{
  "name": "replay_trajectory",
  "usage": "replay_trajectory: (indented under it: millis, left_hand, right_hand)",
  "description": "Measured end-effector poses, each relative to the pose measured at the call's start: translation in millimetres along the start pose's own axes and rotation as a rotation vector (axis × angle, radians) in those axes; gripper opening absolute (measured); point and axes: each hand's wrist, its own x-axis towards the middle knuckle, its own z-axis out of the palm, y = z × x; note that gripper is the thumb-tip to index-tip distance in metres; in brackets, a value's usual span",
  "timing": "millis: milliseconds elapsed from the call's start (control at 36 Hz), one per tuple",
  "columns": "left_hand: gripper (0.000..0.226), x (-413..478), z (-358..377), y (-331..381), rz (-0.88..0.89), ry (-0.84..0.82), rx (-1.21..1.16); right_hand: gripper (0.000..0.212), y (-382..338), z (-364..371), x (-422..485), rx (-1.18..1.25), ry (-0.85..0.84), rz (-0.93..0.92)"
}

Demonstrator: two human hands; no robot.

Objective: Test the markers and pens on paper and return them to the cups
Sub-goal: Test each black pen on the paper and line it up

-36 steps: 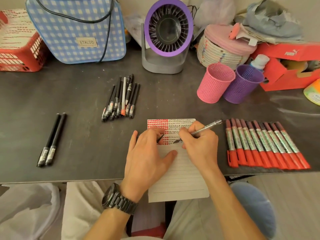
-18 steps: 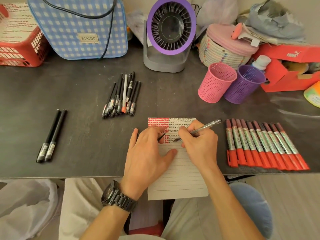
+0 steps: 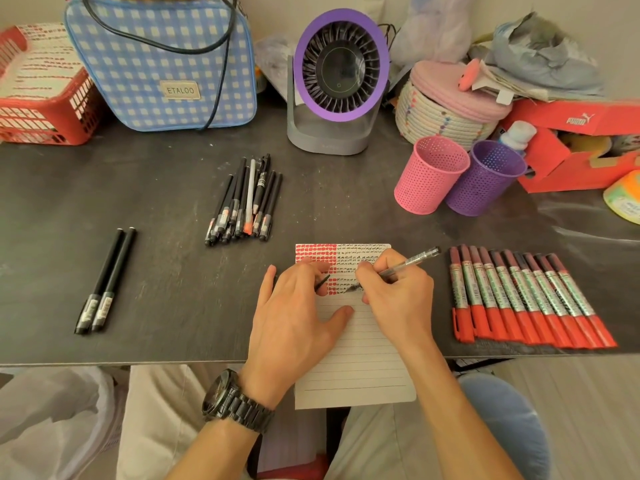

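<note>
A lined paper sheet (image 3: pixel 360 362) lies at the table's front edge, its top rows filled with red and black test marks. My right hand (image 3: pixel 398 299) grips a clear pen (image 3: pixel 412 261) with the tip on the paper beside the marks. My left hand (image 3: pixel 298 317) rests flat on the sheet and pinches a small dark pen cap (image 3: pixel 322 283) between its fingers. A pink cup (image 3: pixel 429 174) and a purple cup (image 3: pixel 485 178) stand side by side at the back right. Several red markers (image 3: pixel 526 303) lie in a row to the right. Several black pens (image 3: pixel 246 202) lie in a bunch at the centre, and two black pens (image 3: pixel 105 282) at the left.
Along the back stand a red basket (image 3: pixel 45 109), a blue checked bag (image 3: pixel 162 64), a purple desk fan (image 3: pixel 339 81), a woven lidded basket (image 3: pixel 446 105) and an orange shoe box (image 3: pixel 581 147). The dark table (image 3: pixel 156 306) ends just below my hands.
Both hands stay in the same place on the paper. The pen in my right hand shifts only slightly at its tip.
</note>
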Motion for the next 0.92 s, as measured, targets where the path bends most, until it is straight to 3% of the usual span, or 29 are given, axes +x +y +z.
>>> replay_trajectory:
  millis: [667, 833, 917]
  left_hand:
    - [0.042, 0.4, -1.9, 1.2, -0.010, -0.020, 0.030]
    - [0.045, 1.3, -2.9, 0.9, -0.028, -0.036, 0.031]
    - [0.042, 1.8, -2.4, 1.4, -0.025, -0.044, 0.022]
  right_hand:
    - [0.028, -2.9, -1.6, -0.4, 0.013, -0.013, 0.020]
    - [0.037, -5.4, -8.6, 2.3, 0.245, 0.135, 0.075]
    - [0.031, -10.4, -14.0, 1.4, 0.342, 0.141, 0.080]
